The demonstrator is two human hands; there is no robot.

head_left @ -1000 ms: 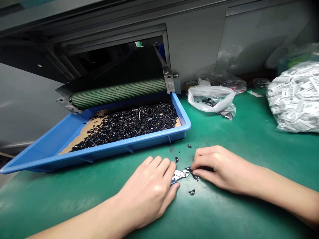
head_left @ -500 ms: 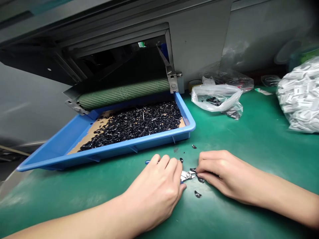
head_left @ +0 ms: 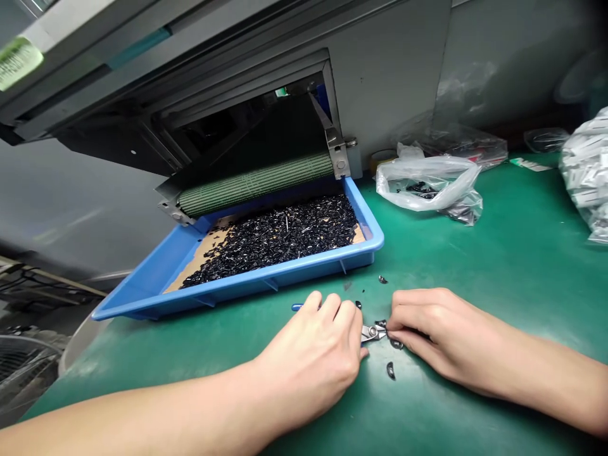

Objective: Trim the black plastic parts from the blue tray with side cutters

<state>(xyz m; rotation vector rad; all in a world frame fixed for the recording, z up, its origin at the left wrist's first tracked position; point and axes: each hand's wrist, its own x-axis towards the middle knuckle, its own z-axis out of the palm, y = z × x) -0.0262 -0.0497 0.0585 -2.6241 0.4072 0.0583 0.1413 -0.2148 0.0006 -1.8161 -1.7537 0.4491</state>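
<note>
My left hand (head_left: 308,358) grips a pair of blue-handled side cutters (head_left: 373,333), with their steel jaws sticking out past my fingers and one blue handle end showing beyond my knuckles. My right hand (head_left: 439,332) pinches a small black plastic piece (head_left: 380,323) right at the jaws, its fingertips almost touching the cutters. Other black fragments lie around my hands, including a curved one (head_left: 390,370) below the cutters and a small one (head_left: 382,279) above them.
A blue tray (head_left: 285,276) holds a heap of black pieces (head_left: 280,239) on brown card, under a green ribbed roller (head_left: 256,183) in a grey machine. Plastic bags (head_left: 430,183) and a bag of white parts (head_left: 586,174) lie on the green mat (head_left: 498,253).
The whole scene has shifted right and up in view as my head turned. My hands stay together at the cutters, and the blue handle end now shows farther beyond my left hand.
</note>
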